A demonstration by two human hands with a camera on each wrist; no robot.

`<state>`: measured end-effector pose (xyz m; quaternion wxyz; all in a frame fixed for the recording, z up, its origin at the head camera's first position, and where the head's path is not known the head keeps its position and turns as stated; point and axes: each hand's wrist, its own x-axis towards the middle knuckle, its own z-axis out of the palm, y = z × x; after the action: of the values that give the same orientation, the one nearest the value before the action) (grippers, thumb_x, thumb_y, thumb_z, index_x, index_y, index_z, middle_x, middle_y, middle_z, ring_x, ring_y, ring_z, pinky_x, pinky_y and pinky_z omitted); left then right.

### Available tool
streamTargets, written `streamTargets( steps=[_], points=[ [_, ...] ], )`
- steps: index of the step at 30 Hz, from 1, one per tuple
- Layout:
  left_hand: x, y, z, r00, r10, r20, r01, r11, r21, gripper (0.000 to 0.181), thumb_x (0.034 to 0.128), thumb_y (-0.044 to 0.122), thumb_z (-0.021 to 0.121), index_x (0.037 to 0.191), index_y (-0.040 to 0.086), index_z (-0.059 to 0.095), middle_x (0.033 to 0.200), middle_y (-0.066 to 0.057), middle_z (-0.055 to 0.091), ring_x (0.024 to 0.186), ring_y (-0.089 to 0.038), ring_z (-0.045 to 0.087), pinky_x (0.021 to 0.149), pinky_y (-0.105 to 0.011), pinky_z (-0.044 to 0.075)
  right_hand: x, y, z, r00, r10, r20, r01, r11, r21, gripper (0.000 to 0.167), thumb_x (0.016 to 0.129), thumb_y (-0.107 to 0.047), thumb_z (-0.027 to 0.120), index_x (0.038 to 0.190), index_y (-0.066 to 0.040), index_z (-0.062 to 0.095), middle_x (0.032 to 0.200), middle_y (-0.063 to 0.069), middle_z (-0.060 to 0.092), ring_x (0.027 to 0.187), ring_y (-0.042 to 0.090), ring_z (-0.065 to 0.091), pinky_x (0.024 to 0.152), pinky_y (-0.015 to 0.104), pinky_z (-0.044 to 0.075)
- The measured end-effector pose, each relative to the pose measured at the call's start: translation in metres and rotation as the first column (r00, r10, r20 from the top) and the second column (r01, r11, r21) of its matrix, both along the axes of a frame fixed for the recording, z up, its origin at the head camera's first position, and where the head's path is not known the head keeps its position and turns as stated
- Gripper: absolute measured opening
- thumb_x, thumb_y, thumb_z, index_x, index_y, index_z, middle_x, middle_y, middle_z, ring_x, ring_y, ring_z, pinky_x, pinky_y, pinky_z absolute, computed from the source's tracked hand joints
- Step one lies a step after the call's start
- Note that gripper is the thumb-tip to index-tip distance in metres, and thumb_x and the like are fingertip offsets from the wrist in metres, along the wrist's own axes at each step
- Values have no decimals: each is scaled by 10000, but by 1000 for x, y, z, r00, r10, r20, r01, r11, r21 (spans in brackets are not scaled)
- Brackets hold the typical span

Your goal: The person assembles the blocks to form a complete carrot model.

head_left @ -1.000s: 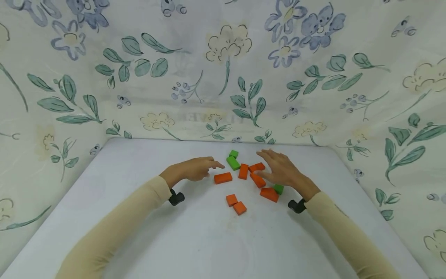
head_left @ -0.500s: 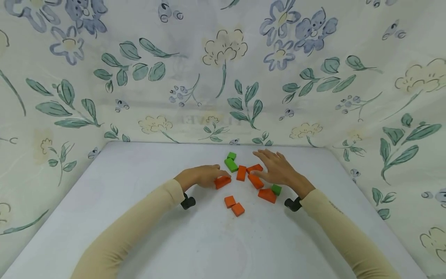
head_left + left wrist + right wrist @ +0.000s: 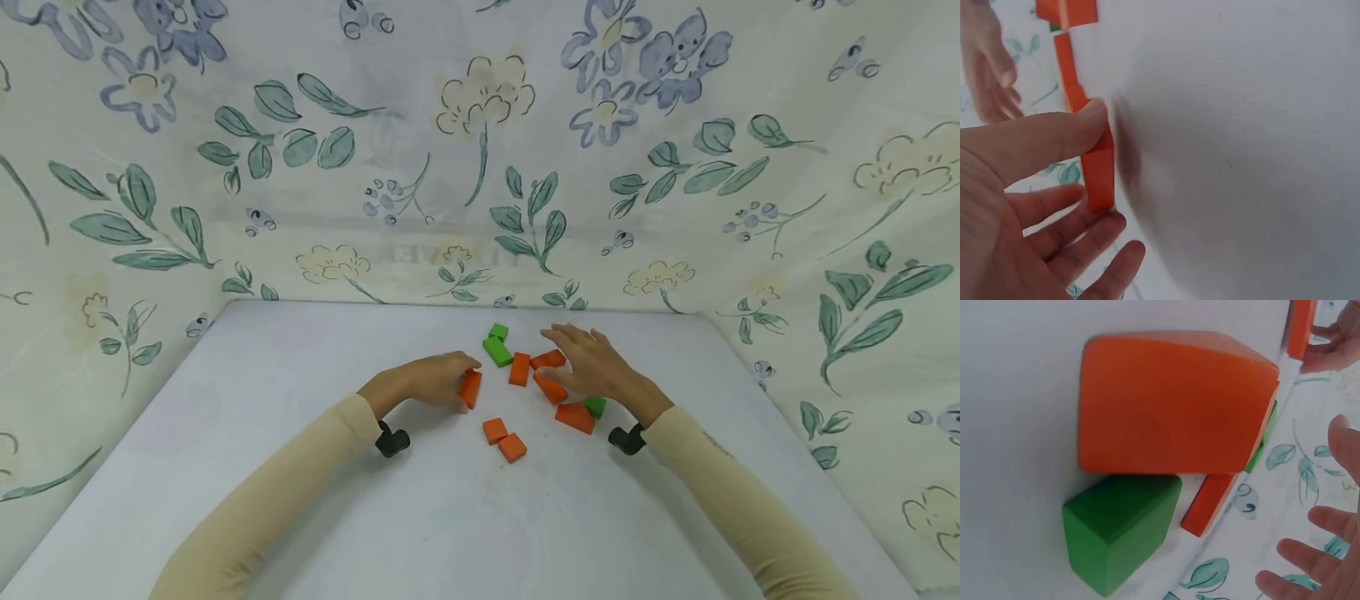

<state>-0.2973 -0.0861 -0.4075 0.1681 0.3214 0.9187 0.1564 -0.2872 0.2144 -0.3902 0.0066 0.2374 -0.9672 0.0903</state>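
My left hand (image 3: 437, 381) pinches an orange block (image 3: 471, 389) between thumb and fingers, left of the other blocks. The left wrist view shows the thumb on one end of this block (image 3: 1099, 178) and fingertips at the other. My right hand (image 3: 596, 362) is held over the right side of the group, fingers spread and holding nothing. Below it lie orange blocks, one (image 3: 551, 387) partly under the thumb. A large orange block (image 3: 1166, 406) and a green block (image 3: 1122, 531) fill the right wrist view, close together and apart from the fingers.
Two green blocks (image 3: 497, 351) lie at the back, beside an upright-lying orange block (image 3: 520, 369). Two small orange blocks (image 3: 512, 448) touch nearer the front. The white table (image 3: 450, 517) ends at a floral cloth (image 3: 420, 167) behind and at both sides.
My left hand has reached the orange block, taken hold of it, turned it from lying crosswise to lengthwise, and shifted it slightly left. The right hand stays nearly still.
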Motion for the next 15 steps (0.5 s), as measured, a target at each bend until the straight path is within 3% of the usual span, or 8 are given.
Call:
streamTargets(
  steps=[8,11,15],
  points=[
    [9,-32,11,991,127,-44,-122,988,99,628,853,321,764,1388,68,552,1258,-80,556,1123,-229,512,1018,-422,486,-2,-7,-7,999,37,-28,-37,999,1,710,950,-473,637,1523,-121,408,1569,169,398,1443,379,375,1158,676,252],
    [10,-44,6,987,153,-49,-147,982,117,630,839,314,783,1371,63,558,1226,-90,551,1116,-240,491,994,-419,485,-2,-10,-7,999,41,-33,-41,999,2,722,945,-487,638,1515,-101,419,1562,177,404,1435,392,382,1151,659,285],
    [14,-56,-10,983,178,-55,-171,978,119,656,815,339,815,1357,64,569,1197,-96,551,1088,-241,490,966,-411,479,-3,-16,-8,998,62,-26,-62,998,-2,739,940,-493,646,1505,-71,425,1553,180,414,1423,397,398,1148,632,314]
  ],
)
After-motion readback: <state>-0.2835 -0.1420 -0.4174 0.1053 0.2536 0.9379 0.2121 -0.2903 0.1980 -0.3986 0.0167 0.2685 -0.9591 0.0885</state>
